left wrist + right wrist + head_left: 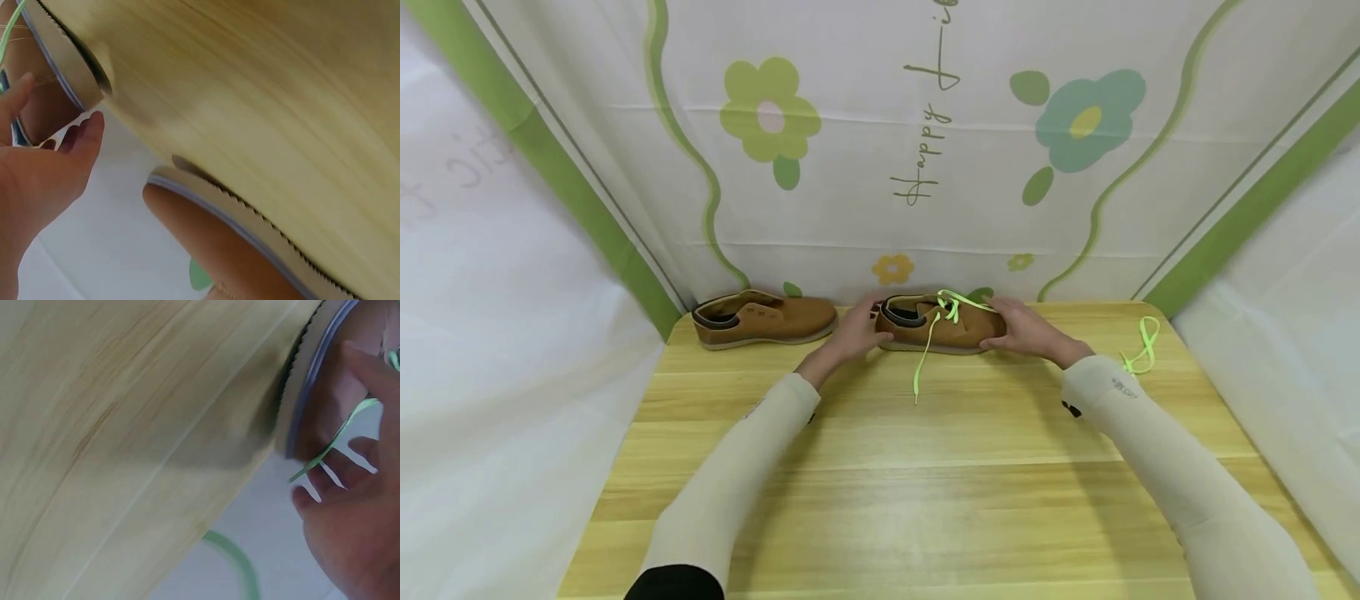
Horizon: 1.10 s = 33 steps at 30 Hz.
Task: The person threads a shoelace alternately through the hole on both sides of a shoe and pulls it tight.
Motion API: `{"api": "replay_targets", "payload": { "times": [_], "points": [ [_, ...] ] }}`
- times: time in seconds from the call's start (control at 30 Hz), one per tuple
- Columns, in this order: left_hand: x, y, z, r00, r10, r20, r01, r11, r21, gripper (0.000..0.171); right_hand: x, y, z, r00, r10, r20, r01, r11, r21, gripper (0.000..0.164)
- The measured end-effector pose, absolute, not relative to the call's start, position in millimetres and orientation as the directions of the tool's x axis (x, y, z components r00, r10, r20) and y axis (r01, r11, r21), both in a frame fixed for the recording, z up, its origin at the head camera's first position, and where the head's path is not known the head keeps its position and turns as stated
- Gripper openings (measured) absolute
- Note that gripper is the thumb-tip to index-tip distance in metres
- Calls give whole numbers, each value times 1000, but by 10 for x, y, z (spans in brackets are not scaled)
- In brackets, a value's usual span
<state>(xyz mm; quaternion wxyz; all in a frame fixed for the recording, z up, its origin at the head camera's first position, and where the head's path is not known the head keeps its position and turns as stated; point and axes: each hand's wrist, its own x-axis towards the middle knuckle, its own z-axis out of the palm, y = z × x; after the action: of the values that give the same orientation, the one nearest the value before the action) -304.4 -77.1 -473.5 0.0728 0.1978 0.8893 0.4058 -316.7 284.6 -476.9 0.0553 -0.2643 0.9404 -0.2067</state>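
A brown leather shoe (970, 332) with a bright green shoelace (953, 307) stands at the back of the table, its toe to the right. My left hand (853, 335) grips its heel, thumb on the near side and fingers behind; the left wrist view shows this hand (50, 181) around the heel (53, 109). At the toe, my right hand (1028, 330) holds the shoe the same way, and in the right wrist view its thumb lies across the toe (322, 406). One lace end hangs over the near side onto the wood; the other runs over the toe toward my right hand.
A matching brown shoe (775, 323) without a lace stands to the left, toe facing my left hand. Another green shoelace (1142, 350) lies loose at the right of the wooden table (917, 483). White printed cloth (865, 167) rises right behind the shoes.
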Motion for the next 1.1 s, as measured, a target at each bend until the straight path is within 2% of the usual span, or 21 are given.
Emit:
{"api": "replay_targets", "payload": {
  "times": [0.23,0.5,0.67,0.87,0.97,1.1],
  "points": [
    [-2920,-1208,-4601,-930,350,114,330,652,682,65,-3085,2461,-4623,-806,-557,199,-589,718,-372,86],
    [-2730,-1834,-4456,-945,257,203,327,705,629,62,-2836,1852,-4412,-722,-651,234,-689,642,-338,78],
    [-2620,-2147,-4463,-938,180,297,333,712,618,59,-2686,1431,-4371,-662,-719,209,-742,590,-319,74],
    [-2552,-2409,-4492,-921,76,382,312,730,608,59,-2614,978,-4458,-612,-782,120,-754,531,-387,79],
    [-2528,-2529,-4499,-918,21,396,282,736,616,62,-2635,785,-4541,-628,-776,54,-718,551,-426,83],
    [-2492,-2727,-4500,-918,-55,392,234,724,649,69,-2695,570,-4624,-682,-732,1,-636,592,-495,88]
  ]
}}
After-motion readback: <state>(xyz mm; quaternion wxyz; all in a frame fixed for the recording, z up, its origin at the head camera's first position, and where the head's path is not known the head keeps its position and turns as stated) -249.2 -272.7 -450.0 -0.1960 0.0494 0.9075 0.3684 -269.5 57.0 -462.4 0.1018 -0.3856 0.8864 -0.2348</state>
